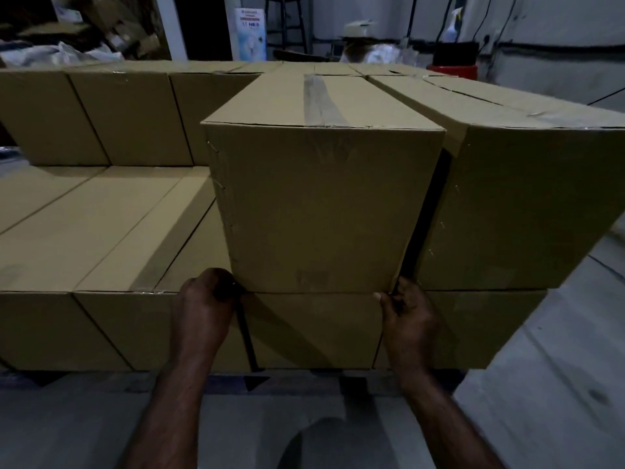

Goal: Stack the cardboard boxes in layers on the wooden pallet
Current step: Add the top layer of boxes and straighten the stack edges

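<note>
Left grip (pixel 203 299) curls round the lower left corner of the held box (pixel 324 204), and right grip (pixel 406 309) pinches its lower right corner. The box stands just above both grips on the lower layer's (pixel 101 225) front edge, long axis running away. A dark gap separates it from the neighbour box (pixel 514 204) on the right.

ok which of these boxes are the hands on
The front upper box with the grey tape strip on top: the left hand and right hand grip its bottom corners. A dark gap separates it from its right-hand neighbour.
</note>
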Tool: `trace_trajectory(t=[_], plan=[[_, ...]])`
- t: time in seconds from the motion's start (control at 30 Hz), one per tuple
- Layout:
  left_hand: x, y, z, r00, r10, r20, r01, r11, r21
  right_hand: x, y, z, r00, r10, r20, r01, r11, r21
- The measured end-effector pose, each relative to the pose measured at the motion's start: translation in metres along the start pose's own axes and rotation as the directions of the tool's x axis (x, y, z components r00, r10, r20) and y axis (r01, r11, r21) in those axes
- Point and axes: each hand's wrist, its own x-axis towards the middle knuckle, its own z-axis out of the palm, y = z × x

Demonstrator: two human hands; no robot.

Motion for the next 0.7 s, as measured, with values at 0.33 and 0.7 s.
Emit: trace_trajectory(t=[0.33,0.7], plan=[[-0.002,0.003,0.003,0.996,0.082,-0.024,-0.083,0.996,-0.023,-0.003,-0.005,-0.004,1.000,-0.014,0.016,0.014,1.000,-0.004],[-0.062,0.079,0.071,0.991,0.120,-0.067,-0.130,0.974,-0.186,0.003,-0.032,-0.051,0.945,-0.224,-0.238,0.213,0.974,-0.073]])
